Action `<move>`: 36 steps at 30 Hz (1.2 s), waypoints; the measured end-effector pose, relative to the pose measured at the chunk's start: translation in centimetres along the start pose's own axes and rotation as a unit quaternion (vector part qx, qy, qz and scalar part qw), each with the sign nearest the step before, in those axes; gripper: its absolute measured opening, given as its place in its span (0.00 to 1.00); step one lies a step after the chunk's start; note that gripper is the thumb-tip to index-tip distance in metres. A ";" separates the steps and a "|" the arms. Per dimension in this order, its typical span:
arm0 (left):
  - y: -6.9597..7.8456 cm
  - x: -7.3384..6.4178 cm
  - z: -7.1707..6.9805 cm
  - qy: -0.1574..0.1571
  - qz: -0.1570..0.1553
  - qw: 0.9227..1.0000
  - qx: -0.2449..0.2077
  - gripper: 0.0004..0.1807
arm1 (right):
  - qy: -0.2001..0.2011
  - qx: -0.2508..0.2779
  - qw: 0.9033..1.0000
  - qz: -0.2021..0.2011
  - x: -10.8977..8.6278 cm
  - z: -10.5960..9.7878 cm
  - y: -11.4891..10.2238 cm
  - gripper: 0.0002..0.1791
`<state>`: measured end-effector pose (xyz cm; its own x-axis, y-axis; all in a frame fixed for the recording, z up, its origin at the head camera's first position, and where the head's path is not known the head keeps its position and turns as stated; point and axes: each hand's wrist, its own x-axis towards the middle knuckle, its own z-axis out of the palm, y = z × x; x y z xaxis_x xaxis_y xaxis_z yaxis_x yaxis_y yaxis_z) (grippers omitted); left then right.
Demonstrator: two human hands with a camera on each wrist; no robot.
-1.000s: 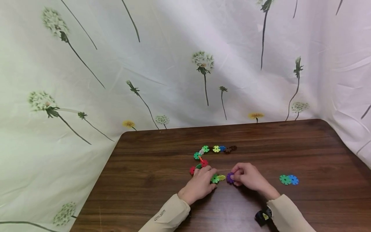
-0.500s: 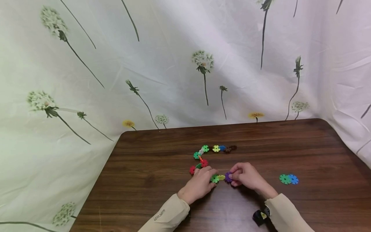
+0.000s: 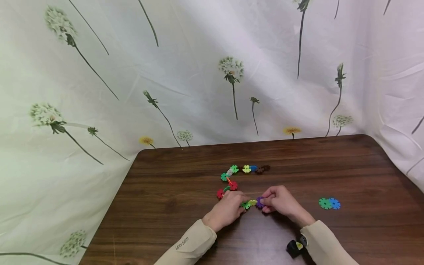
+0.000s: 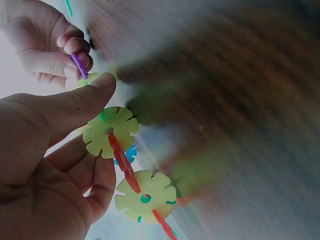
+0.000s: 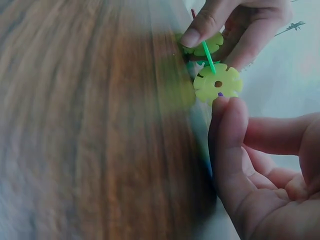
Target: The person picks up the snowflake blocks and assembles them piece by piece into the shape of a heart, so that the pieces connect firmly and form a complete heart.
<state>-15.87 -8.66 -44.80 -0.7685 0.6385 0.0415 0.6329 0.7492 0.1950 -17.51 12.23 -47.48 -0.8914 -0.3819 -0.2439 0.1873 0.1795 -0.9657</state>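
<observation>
A chain of colourful flower-shaped interlocking discs curves over the table, its green disc [image 3: 245, 205] and yellow disc [image 3: 253, 202] showing between the hands. My left hand [image 3: 228, 208] pinches the chain beside that green disc, thumb on the near side. In the left wrist view, a yellow-green disc [image 4: 117, 129] and a red disc [image 4: 125, 165] seen edge-on hang below the thumb. My right hand [image 3: 279, 201] pinches a purple disc [image 3: 259, 202] between thumb and fingertips. Its edge meets the yellow disc [image 5: 218, 84] in the right wrist view; the fingertips cover most of the purple one.
Further back the chain runs through red discs [image 3: 233, 185], a green disc [image 3: 234, 169], a yellow disc [image 3: 246, 169] and dark brown discs [image 3: 260, 170]. A loose green disc [image 3: 324, 203] and blue disc [image 3: 335, 203] overlap at the right. A flowered curtain [image 3: 198, 92] hangs behind the table [image 3: 165, 228].
My right hand has moved left with the purple disc, closing the gap to the yellow disc at the chain's end. The left hand has stayed nearly in place.
</observation>
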 end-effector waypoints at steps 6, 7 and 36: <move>-0.2 0.0 0.1 0.010 0.023 1.000 0.015 0.15 | 0.002 0.008 1.000 0.005 0.2 0.1 0.1 0.08; -0.2 0.0 0.1 0.011 0.025 1.000 0.016 0.15 | 0.002 0.008 1.000 0.006 0.3 0.1 0.1 0.08; -0.2 -0.1 0.2 0.004 0.050 0.997 0.066 0.10 | 0.081 0.051 0.995 0.023 0.0 1.6 0.4 0.07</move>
<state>-15.87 -8.83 -45.04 -0.7020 0.7095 0.0619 0.7122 0.6995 0.0598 -16.76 10.85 -48.00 -0.9343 -0.2218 -0.2792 0.2635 0.0981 -0.9597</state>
